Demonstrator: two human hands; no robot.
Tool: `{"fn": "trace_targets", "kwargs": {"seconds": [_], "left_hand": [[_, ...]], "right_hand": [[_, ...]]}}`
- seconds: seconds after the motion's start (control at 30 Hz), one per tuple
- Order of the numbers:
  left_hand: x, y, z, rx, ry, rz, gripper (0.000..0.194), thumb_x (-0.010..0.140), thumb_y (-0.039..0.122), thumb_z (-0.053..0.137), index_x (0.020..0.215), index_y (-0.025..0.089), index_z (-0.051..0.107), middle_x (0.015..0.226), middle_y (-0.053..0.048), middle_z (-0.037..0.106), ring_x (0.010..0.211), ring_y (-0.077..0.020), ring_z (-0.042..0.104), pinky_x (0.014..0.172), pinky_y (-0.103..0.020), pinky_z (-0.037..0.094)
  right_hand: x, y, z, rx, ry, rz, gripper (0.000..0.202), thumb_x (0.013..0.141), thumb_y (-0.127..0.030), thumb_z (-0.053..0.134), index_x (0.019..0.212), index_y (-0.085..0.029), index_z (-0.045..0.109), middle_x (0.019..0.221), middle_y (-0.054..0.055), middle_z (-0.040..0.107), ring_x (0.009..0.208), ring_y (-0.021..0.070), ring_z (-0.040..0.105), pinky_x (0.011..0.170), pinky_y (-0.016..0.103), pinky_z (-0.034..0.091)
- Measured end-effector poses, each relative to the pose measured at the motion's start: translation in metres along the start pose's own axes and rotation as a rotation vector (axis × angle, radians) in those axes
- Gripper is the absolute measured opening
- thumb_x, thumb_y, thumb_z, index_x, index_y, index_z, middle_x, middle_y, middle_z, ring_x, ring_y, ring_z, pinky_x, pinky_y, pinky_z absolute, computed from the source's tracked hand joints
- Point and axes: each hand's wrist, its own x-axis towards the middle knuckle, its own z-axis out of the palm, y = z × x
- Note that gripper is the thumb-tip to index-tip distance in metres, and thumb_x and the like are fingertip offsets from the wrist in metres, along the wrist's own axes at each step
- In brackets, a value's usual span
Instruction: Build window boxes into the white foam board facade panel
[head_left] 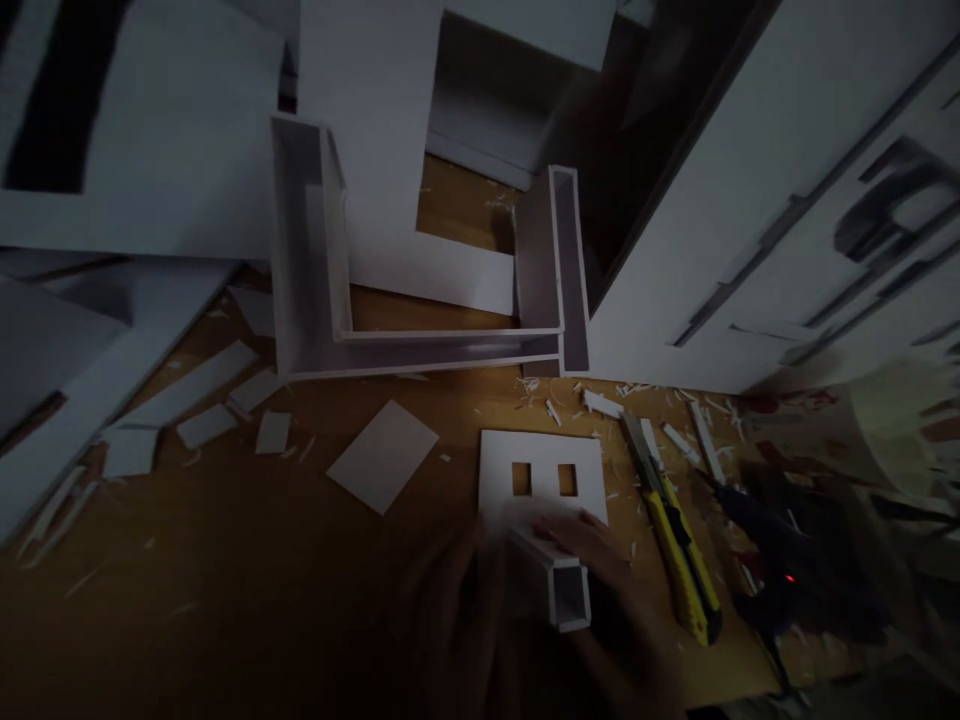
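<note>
A small hollow square tube of white board (568, 598) lies between my two hands, its near end facing me. My right hand (600, 565) is closed on it, with fingers over the top and right side. Blurred by motion, my left hand (454, 590) is at the tube's left side; whether it touches the tube cannot be made out. Just beyond the tube lies a white board piece (499, 470) with two square holes, partly covered by the hands. A plain white square (384, 455) rests on the table to its left.
Behind stands a U-shaped white board structure (420, 350) with open channels. To the right are a yellow utility knife (682, 560) and a dark glue gun (780, 555) with a red light. Offcuts (187, 385) and shavings lie scattered on the wooden table (247, 580).
</note>
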Motion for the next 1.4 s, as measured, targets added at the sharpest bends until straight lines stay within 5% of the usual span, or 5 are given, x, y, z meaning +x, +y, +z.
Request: {"fn": "trace_targets", "kwargs": {"seconds": [0.37, 0.57, 0.8, 1.03, 1.4], "left_hand": [[0.001, 0.002, -0.004, 0.063, -0.03, 0.022, 0.036, 0.085, 0.02, 0.057, 0.117, 0.028, 0.071, 0.126, -0.006, 0.071, 0.117, -0.0256, 0.059, 0.099, -0.042, 0.041], [-0.014, 0.007, 0.0, 0.151, 0.01, 0.047, 0.068, 0.088, 0.015, 0.048, 0.154, 0.021, 0.036, 0.135, -0.008, 0.067, 0.133, -0.0269, 0.054, 0.115, -0.047, 0.033], [-0.025, 0.018, 0.009, 0.156, -0.111, -0.025, 0.075, 0.093, 0.019, 0.042, 0.16, 0.016, 0.009, 0.147, -0.016, 0.056, 0.142, -0.0318, 0.044, 0.121, -0.058, 0.015], [-0.025, 0.029, 0.01, 0.066, -0.117, -0.02, 0.08, 0.088, 0.011, 0.04, 0.161, 0.02, 0.01, 0.151, -0.015, 0.051, 0.15, -0.0322, 0.03, 0.12, -0.064, 0.002], [-0.004, 0.02, -0.013, -0.079, -0.128, -0.086, 0.082, 0.081, 0.002, 0.039, 0.156, 0.034, 0.03, 0.154, -0.006, 0.05, 0.144, -0.0274, 0.042, 0.116, -0.064, 0.025]], "right_hand": [[0.003, -0.003, 0.001, 0.037, 0.017, -0.013, 0.041, 0.099, -0.027, 0.051, 0.139, -0.026, 0.051, 0.132, 0.003, 0.065, 0.128, 0.0202, 0.057, 0.117, 0.036, 0.033], [0.004, -0.006, 0.002, 0.042, 0.034, 0.034, 0.039, 0.1, -0.03, 0.051, 0.139, -0.029, 0.052, 0.132, 0.002, 0.066, 0.126, 0.0203, 0.058, 0.116, 0.037, 0.035], [0.008, -0.011, 0.002, 0.083, 0.019, 0.063, 0.043, 0.095, -0.022, 0.056, 0.137, -0.031, 0.053, 0.132, 0.002, 0.066, 0.125, 0.0211, 0.058, 0.115, 0.041, 0.036], [0.012, -0.011, 0.006, 0.141, 0.096, 0.036, 0.042, 0.092, -0.018, 0.058, 0.132, -0.031, 0.056, 0.127, 0.003, 0.069, 0.121, 0.0237, 0.061, 0.112, 0.045, 0.039], [0.013, 0.0, 0.014, 0.228, 0.129, 0.001, 0.045, 0.088, -0.014, 0.061, 0.13, -0.031, 0.058, 0.127, 0.005, 0.068, 0.118, 0.0258, 0.06, 0.105, 0.049, 0.042]]}}
